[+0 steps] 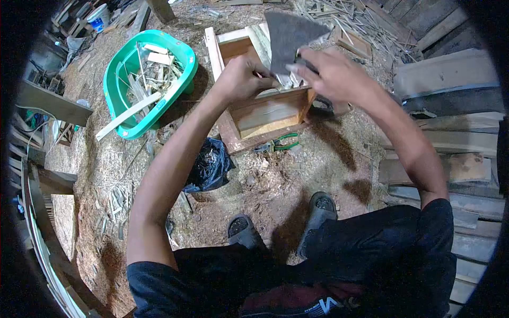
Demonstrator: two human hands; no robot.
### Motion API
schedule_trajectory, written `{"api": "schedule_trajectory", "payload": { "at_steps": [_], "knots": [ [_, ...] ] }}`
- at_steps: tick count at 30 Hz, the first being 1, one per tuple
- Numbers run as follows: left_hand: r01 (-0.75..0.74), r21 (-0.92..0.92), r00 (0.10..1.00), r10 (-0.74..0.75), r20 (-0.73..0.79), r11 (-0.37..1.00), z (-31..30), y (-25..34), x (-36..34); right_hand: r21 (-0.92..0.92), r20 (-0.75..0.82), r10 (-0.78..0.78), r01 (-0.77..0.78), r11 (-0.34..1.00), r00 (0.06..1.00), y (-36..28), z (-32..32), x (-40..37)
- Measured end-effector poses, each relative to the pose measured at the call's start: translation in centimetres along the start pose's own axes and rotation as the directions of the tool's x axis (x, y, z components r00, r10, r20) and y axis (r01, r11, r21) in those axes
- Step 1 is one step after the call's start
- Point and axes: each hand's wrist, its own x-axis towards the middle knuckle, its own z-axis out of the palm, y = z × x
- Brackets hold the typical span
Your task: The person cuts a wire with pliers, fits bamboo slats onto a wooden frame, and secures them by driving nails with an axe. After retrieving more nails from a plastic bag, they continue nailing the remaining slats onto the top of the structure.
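Observation:
My right hand (334,74) is closed around the handle of a hatchet (291,40) with a wide, flared dark blade. The blade's broad edge points up and away, and its narrow end is down by my left fingers. My left hand (244,79) is closed in a pinch at the near top edge of a wooden box frame (270,112). What those fingers hold is too small and covered to make out. Pale, shiny bits lie between the two hands. The frame stands on a reddish-brown board (229,139) on the ground.
A green plastic tub (111,90) of wood scraps stands left. Green-handled pliers (286,142) lie before the frame, beside a black plastic bag (209,167). Planks (450,140) are stacked along the right. Sawdust and offcuts cover the ground around my sandals (321,209).

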Motion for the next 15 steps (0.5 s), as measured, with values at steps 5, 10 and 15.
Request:
{"api": "schedule_trajectory", "payload": {
  "at_steps": [5, 10, 15],
  "knots": [
    [-0.067, 0.002, 0.997, 0.067, -0.024, 0.998, 0.5, -1.4, 0.5, 0.008, -0.182, -0.153, 0.157, 0.988, 0.971, 1.5, 1.4, 0.7],
    [0.001, 0.008, 1.000, -0.001, -0.020, 1.000, 0.0, -0.1, 0.0, -0.012, -0.103, -0.086, 0.085, 0.996, 0.991, 0.9, 1.0, 0.6],
    [-0.100, -0.024, 0.994, 0.099, -0.039, 0.995, 0.5, -0.8, 0.3, 0.056, -0.144, -0.119, 0.128, 0.990, 0.982, 0.5, 0.1, 0.5]
  ]
}}
